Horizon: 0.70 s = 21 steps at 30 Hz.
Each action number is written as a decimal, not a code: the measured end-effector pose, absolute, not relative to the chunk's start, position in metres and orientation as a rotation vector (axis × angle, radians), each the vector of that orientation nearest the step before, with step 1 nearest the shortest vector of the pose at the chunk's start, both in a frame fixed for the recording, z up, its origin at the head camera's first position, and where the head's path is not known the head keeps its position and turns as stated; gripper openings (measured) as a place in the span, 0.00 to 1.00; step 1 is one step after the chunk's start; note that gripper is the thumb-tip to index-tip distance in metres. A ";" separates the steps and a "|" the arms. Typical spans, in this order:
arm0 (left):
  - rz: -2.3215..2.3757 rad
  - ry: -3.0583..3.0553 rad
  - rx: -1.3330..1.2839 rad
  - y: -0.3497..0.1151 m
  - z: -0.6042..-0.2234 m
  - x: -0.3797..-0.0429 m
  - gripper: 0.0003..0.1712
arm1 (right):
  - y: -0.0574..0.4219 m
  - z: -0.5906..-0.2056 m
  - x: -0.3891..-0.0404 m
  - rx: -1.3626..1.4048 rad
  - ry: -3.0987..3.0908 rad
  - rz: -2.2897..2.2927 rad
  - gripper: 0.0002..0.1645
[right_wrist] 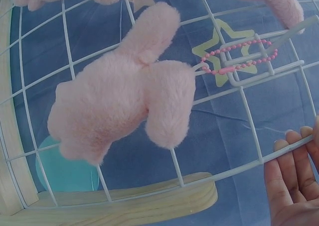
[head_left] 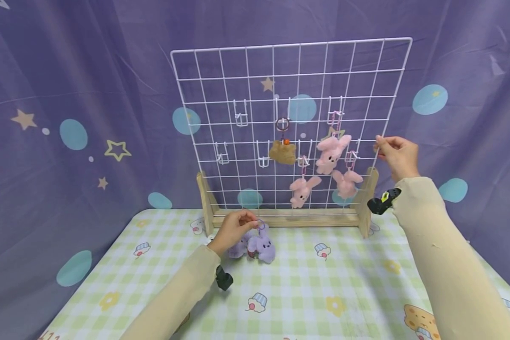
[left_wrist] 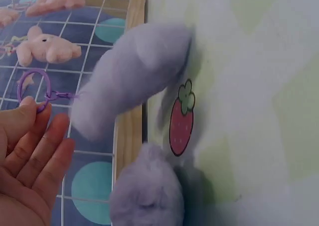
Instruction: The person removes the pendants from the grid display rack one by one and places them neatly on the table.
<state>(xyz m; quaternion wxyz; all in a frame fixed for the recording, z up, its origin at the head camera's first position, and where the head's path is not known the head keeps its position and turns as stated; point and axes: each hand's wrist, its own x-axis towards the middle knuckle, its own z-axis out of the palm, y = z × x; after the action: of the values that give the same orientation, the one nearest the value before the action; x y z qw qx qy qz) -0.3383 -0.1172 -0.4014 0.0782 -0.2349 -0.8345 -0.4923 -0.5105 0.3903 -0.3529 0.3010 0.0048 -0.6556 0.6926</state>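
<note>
Hands (head_left: 233,230) (head_left: 400,155) at purple ring (left_wrist: 35,70) and grid edge (head_left: 392,106), broad tablecloth (head_left: 297,285) below

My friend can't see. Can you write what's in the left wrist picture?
A left hand pinches the purple ring of a fluffy purple plush toy, with a second purple plush lower in the picture. Behind, pink plush toys hang on a white wire grid; a strawberry is printed on the tablecloth.

The white wire grid rack (head_left: 299,44) stands on the green-checked tablecloth (head_left: 293,288), before the purple curtain (head_left: 127,94). On it, three pink plush rabbits (head_left: 330,155) hang right of one brown plush toy (head_left: 283,154); two purple plush toys (head_left: 263,248) are in front.
</note>
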 end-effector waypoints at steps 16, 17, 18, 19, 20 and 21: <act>-1.243 -2.494 -0.526 -0.108 -0.410 -0.356 0.03 | 0.359 -0.322 -0.463 0.000 -1.724 1.919 0.14; -1.232 -2.494 -0.521 -0.107 -0.411 -0.357 0.03 | 0.360 -0.323 -0.464 -0.016 -1.738 1.903 0.15; -1.225 -2.494 -0.516 -0.105 -0.412 -0.358 0.04 | 0.358 -0.319 -0.461 -0.016 -1.738 1.924 0.15; -1.228 -2.497 -0.509 -0.103 -0.413 -0.359 0.04 | 0.362 -0.324 -0.466 -0.021 -1.727 1.933 0.16; -1.232 -2.502 -0.507 -0.102 -0.413 -0.359 0.04 | 0.366 -0.327 -0.471 -0.026 -1.742 1.920 0.18; -1.235 -2.504 -0.510 -0.100 -0.414 -0.359 0.04 | 0.370 -0.331 -0.478 -0.029 -1.752 1.914 0.19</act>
<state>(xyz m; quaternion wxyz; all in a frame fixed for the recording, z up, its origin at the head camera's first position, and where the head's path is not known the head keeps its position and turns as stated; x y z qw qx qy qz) -0.3586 -0.1000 -0.4136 0.1510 -0.1778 -0.8721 -0.4301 -0.4778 0.3698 -0.3308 0.2698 -0.0108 -0.6501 0.7103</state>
